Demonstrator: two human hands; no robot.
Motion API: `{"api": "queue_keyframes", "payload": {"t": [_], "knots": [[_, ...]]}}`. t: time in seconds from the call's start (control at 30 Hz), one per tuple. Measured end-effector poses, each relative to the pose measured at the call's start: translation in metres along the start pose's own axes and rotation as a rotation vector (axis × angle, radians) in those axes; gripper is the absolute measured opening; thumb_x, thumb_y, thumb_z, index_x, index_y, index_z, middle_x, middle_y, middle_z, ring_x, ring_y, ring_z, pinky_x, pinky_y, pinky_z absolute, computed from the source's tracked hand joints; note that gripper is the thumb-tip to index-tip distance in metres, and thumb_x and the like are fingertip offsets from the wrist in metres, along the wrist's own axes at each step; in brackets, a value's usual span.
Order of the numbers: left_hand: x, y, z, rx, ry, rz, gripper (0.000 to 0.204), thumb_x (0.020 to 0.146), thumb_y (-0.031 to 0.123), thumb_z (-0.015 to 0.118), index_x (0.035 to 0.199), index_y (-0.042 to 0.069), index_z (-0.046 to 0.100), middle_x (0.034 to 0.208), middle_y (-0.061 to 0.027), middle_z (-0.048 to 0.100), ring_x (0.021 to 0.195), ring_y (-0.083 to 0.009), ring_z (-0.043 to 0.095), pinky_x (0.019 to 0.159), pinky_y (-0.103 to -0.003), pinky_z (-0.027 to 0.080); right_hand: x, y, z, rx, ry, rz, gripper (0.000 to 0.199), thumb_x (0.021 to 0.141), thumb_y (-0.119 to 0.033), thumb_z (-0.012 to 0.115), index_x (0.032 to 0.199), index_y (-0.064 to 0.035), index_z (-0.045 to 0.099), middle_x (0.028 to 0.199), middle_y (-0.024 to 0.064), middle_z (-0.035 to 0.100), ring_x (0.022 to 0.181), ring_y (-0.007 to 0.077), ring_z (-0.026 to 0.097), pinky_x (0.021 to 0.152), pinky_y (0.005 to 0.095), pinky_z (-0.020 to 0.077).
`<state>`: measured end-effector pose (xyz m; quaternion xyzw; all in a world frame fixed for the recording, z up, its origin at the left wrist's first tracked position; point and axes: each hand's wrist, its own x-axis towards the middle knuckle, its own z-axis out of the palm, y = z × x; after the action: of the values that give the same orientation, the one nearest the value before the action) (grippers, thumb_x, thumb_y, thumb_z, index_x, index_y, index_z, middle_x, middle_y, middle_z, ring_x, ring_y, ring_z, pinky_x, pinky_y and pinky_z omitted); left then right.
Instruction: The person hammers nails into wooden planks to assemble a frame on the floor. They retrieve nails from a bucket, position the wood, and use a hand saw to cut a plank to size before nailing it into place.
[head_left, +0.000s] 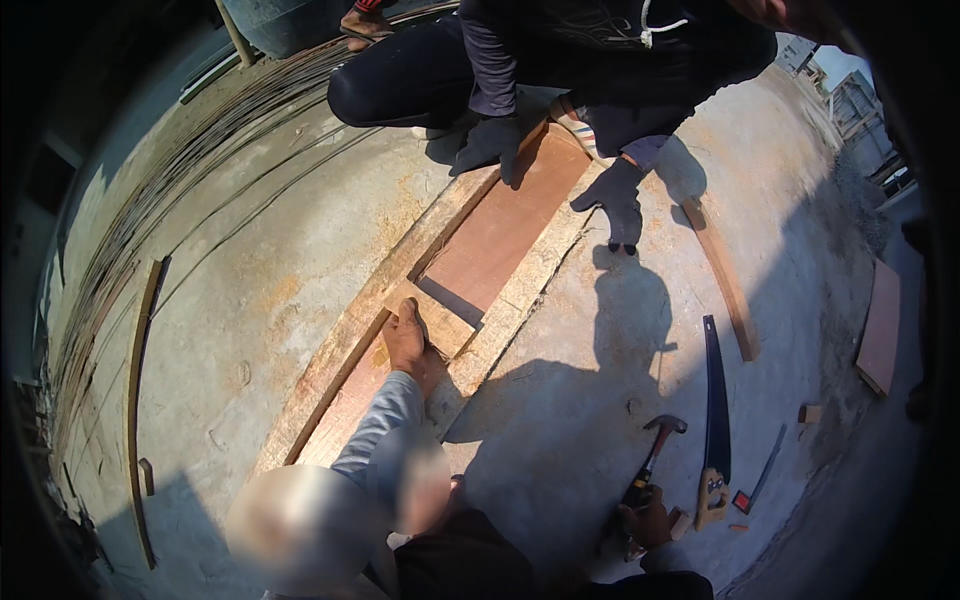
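The right hand's (650, 518) fingers look curled around the claw hammer (640, 484); a wide sideways swing could clip the handsaw (716, 420) just beside it. Farther in, the left hand (404, 345) grasps the short wooden crosspiece (443, 322) between two long rails, where a stray blow could hit the fingers or a loose hold let the piece skew. Beyond, a co-worker's gloved hands (615, 200) at the rails risk a knock. The left rail (345, 375) and right rail (520, 300) confine sideways movement; more room lies over the concrete (570, 375) toward the handsaw.
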<state>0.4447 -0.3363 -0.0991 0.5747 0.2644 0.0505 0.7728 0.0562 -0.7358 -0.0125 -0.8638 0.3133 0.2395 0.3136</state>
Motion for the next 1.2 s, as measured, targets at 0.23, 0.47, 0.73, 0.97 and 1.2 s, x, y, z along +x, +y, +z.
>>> {"api": "queue_keyframes", "payload": {"t": [0.23, 0.47, 0.73, 0.97, 1.2], "knots": [[-0.002, -0.003, 0.007, 0.165, 0.198, -0.099, 0.045, 0.094, 0.044, 0.067, 0.073, 0.006, 0.056, 0.065, -0.0003, 0.051, 0.059, -0.0107, 0.043, 0.054, -0.031, 0.037, 0.018, 0.013, 0.021, 0.295, 0.134, 0.092, 0.041, 0.074, -0.015, 0.074, 0.106, 0.0022, 0.054, 0.089, 0.0125, 0.065, 0.080, 0.0224, 0.064, 0.074, 0.0360, 0.0526], [-0.007, -0.001, 0.017, 0.000, 0.233, -0.179, 0.043, 0.096, 0.040, 0.066, 0.076, 0.004, 0.057, 0.065, -0.0001, 0.049, 0.059, -0.0125, 0.041, 0.056, -0.033, 0.037, 0.005, -0.009, -0.030, 0.359, 0.217, 0.028, 0.020, 0.073, -0.008, 0.066, 0.087, -0.0013, 0.055, 0.070, 0.0064, 0.058, 0.059, 0.0160, 0.056, 0.054, 0.0326, 0.0466], [-0.026, 0.023, 0.045, -0.209, 0.238, -0.052, 0.036, 0.098, 0.032, 0.065, 0.075, 0.012, 0.046, 0.066, 0.0031, 0.044, 0.055, -0.0085, 0.036, 0.047, -0.030, 0.031, 0.003, -0.102, -0.095, 0.172, -0.226, -0.305, 0.033, 0.079, -0.011, 0.068, 0.108, 0.0006, 0.059, 0.074, 0.0076, 0.060, 0.068, 0.0168, 0.061, 0.062, 0.0339, 0.0486], [-0.017, 0.003, 0.050, -0.241, 0.289, -0.028, 0.032, 0.102, 0.032, 0.057, 0.083, 0.007, 0.053, 0.065, -0.0016, 0.051, 0.054, -0.0116, 0.047, 0.046, -0.033, 0.040, 0.010, -0.197, -0.063, 0.570, -0.471, -0.196, 0.039, 0.087, -0.004, 0.059, 0.126, -0.0039, 0.050, 0.088, 0.0039, 0.058, 0.069, 0.0117, 0.058, 0.062, 0.0292, 0.0494], [-0.018, 0.001, 0.061, -0.227, 0.297, -0.037, 0.036, 0.101, 0.038, 0.057, 0.094, 0.003, 0.056, 0.078, -0.0057, 0.056, 0.071, -0.0188, 0.059, 0.058, -0.039, 0.053, 0.019, -0.254, -0.009, 0.725, -0.376, -0.150, 0.021, 0.097, -0.011, 0.057, 0.116, -0.0061, 0.049, 0.076, 0.0027, 0.054, 0.055, 0.0107, 0.053, 0.051, 0.0283, 0.0451]]}}
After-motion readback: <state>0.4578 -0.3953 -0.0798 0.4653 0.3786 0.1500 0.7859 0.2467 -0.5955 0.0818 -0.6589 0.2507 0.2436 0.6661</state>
